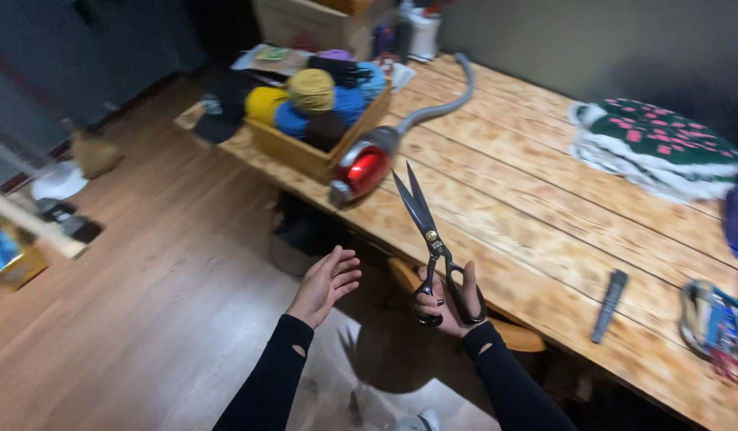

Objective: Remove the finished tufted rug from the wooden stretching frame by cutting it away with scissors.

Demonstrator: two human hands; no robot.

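Note:
My right hand grips the looped handles of large black scissors. Their blades point up and away over the front edge of the wooden table, slightly apart. My left hand is held flat and open beside them, palm facing right, holding nothing, above the wood floor. Both arms wear black sleeves.
A wooden box of yarn balls sits on the table's left end, with a red lamp head on a grey gooseneck beside it. Folded green-and-pink knitwear lies far right. A dark flat tool and a small bundle lie near the front edge.

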